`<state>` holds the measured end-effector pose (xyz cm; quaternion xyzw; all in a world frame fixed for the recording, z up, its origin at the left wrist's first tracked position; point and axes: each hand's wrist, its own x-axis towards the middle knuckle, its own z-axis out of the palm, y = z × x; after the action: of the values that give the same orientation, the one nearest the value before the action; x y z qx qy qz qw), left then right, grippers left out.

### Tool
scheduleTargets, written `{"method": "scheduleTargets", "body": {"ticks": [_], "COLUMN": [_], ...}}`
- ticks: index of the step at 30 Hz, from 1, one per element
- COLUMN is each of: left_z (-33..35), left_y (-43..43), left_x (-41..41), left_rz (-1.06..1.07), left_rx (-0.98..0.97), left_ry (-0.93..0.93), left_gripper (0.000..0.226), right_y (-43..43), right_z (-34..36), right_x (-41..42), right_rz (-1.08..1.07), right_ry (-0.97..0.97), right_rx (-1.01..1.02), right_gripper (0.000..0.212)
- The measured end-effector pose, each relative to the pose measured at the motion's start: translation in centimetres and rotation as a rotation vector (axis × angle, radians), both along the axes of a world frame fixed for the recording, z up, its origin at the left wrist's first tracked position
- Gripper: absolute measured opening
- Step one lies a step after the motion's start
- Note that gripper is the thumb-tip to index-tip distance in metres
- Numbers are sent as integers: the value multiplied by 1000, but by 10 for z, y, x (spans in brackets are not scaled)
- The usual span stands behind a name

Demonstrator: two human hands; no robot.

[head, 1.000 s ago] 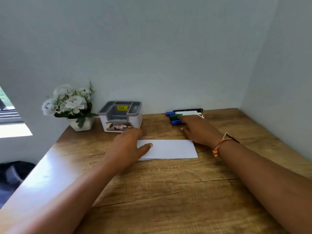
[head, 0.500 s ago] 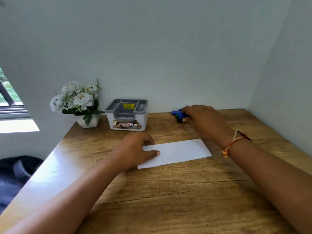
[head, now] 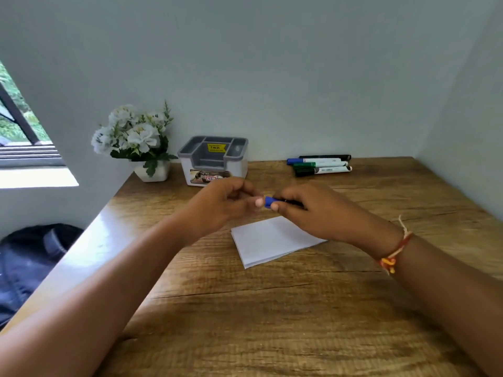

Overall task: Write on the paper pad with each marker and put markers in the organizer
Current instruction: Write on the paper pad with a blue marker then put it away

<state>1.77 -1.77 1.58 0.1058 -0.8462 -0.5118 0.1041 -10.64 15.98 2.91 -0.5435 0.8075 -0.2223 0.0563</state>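
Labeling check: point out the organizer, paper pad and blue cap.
organizer (head: 217,174): head view, white front wall.
paper pad (head: 265,242): head view, bare top sheet.
blue cap (head: 269,201): head view, cap end between the hands.

5 markers: 4 (head: 321,165) by wall, 1 blue (head: 269,201) held; 1 pad (head: 268,240), 1 organizer (head: 213,159).

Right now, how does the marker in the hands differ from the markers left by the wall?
The held marker is lifted above the paper pad, gripped by the right hand; the wall markers lie flat on the desk. The held one shows only its blue cap; those show full bodies. One wall marker shares that blue cap.
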Motion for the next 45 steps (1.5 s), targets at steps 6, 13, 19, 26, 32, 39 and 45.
{"method": "scheduleTargets", "body": {"ticks": [6,13,19,26,32,39,45], "left_z": [0,2,6,6,2,2,5], "left_y": [11,11,-4,-27,-24,-25,-32], "left_x": [0,2,2,5,6,8,13], "left_rz": [-31,0,-27,53,29,-134,-255], "left_rx": [202,406,420,641,13,-348,-258], "left_ry": [19,59,-12,-48,-286,-316,-360], "left_gripper": [23,16,23,24,18,11,20], "right_y": [0,2,9,18,16,12,8], "right_z": [-10,-4,7,9,7,-3,-29], "right_x": [7,10,10,0,8,23,21], "right_rz": [45,38,-19,-183,-162,-137,166], "right_ry": [-42,-9,-245,-933,-1744,-1227,-137], "right_rx": [-28,-35,14,-232,-498,-345,-122], "right_gripper": [26,26,19,13,22,19,10]}}
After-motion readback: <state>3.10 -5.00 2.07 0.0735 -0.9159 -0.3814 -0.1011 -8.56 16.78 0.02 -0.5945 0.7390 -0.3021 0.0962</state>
